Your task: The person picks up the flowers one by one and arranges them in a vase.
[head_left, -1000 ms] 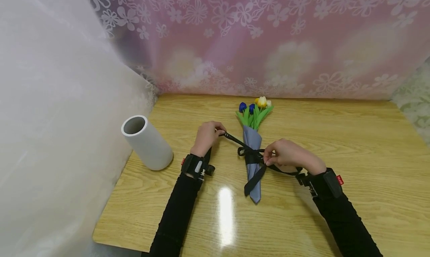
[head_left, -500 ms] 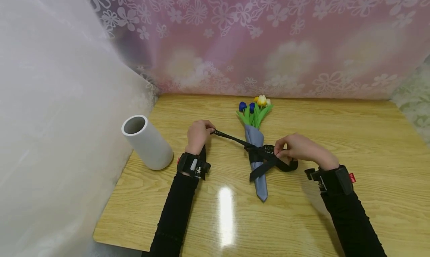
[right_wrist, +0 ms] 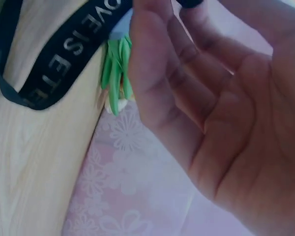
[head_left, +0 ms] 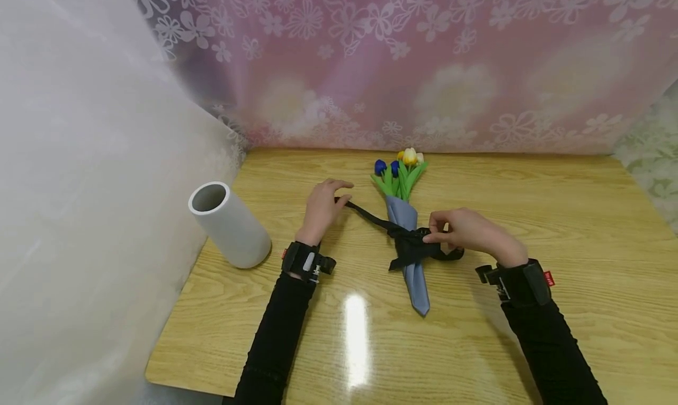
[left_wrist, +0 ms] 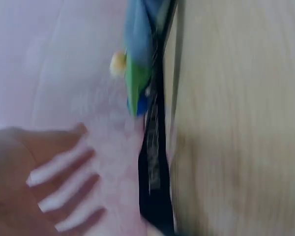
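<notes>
A bouquet of blue, yellow and white tulips (head_left: 401, 180) lies on the table in a grey-blue wrapping (head_left: 417, 290). Black ribbon (head_left: 413, 251) circles the wrapping, bunched loosely at its middle. My right hand (head_left: 468, 231) pinches the ribbon there between thumb and fingers; a lettered loop of ribbon (right_wrist: 64, 59) hangs beside that hand in the right wrist view. To the left of the bouquet, my left hand (head_left: 319, 209) has its fingers spread, with the ribbon's long tail by the thumb. Blurred, the left wrist view shows straight fingers (left_wrist: 69, 169) apart from the ribbon (left_wrist: 155, 167).
A tall white vase (head_left: 233, 228) stands at the table's left side, its mouth facing up. The wooden table (head_left: 556, 216) ends at a pink flowered curtain (head_left: 371, 99) behind, and a whitish sheet (head_left: 90, 187) hangs along the left.
A small bow loop left of the knot has gone as the right hand drew ribbon rightward. The left hand pulled its tail left, then released its pinch. The wrapping's lower end swung right.
</notes>
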Tool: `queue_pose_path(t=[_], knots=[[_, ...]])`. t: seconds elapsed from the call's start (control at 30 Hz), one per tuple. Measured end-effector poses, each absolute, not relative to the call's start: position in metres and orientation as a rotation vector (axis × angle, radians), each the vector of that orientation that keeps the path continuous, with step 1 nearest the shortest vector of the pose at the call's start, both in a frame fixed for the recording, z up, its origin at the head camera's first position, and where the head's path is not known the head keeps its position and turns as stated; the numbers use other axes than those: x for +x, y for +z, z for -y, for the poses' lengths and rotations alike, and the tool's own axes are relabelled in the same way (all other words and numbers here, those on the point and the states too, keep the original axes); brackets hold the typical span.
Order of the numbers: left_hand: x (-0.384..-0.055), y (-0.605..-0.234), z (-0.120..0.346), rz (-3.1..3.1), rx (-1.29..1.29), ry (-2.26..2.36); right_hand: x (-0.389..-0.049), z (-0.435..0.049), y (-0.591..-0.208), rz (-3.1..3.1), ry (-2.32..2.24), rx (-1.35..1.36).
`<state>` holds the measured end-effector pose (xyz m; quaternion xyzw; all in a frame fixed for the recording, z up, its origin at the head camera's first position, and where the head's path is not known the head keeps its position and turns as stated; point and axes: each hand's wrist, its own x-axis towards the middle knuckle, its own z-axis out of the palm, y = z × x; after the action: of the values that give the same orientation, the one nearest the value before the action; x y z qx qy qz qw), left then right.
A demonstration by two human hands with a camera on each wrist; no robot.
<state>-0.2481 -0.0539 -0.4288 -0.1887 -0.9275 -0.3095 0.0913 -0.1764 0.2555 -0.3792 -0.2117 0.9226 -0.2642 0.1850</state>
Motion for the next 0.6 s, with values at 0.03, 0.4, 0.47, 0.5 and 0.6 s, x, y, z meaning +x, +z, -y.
queue_pose_path(t=[0.03, 0.4, 0.47, 0.5, 0.6], knots=[[-0.247, -0.428, 0.047, 2.754, -0.636, -0.932, -0.177, -0.254, -0.381, -2.609, -0.761, -0.602], [-0.231, -0.440, 0.000, 2.863, -1.145, -0.909, -0.182, -0.241, -0.396, -2.762, -0.712, -0.712], [-0.230, -0.442, -0.002, 2.857, -1.138, -0.913, -0.182, -0.240, -0.397, -2.784, -0.710, -0.725], [-0.229, -0.443, -0.002, 2.852, -1.129, -0.906, -0.182, -0.240, -0.397, -2.790, -0.711, -0.730], [-0.230, -0.442, 0.000, 2.842, -1.106, -0.890, -0.182, -0.239, -0.397, -2.775, -0.735, -0.725]])
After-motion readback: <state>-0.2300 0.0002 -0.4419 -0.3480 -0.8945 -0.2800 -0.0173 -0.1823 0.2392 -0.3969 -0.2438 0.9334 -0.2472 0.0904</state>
